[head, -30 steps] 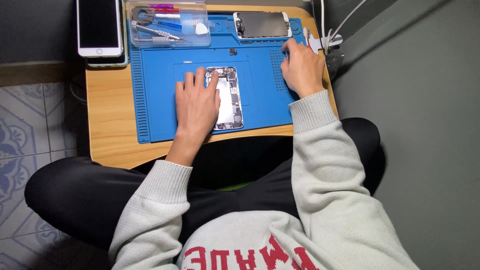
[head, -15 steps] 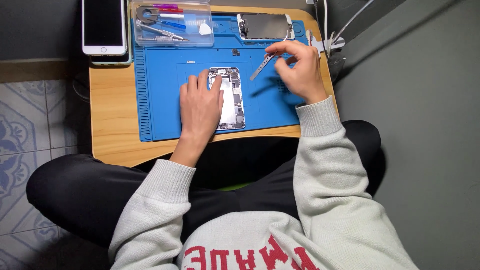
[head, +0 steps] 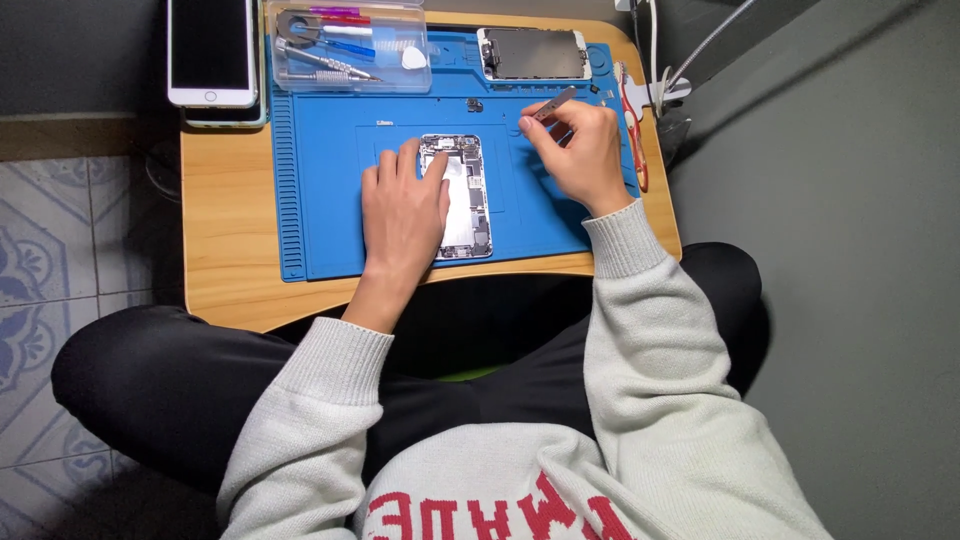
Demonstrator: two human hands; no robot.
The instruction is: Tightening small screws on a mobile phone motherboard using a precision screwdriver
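Left hand [head: 403,215] lies flat, released, steadying the opened phone [head: 460,196] at the centre of the blue mat [head: 320,190] on the worktop [head: 225,240]; right hand [head: 580,150] pinches metal tweezers [head: 553,104] near the far edge.

Two hands are in view, a left hand [head: 403,215] and a right hand [head: 577,152]. There are two whole phones: one white phone [head: 211,52] at the far left and one opened phone [head: 459,196] in the middle. One loose phone screen [head: 532,53] lies far right. There is one blue mat [head: 330,160], one wooden table [head: 222,200], one clear tool box [head: 347,46] and one metal tweezers [head: 553,103].
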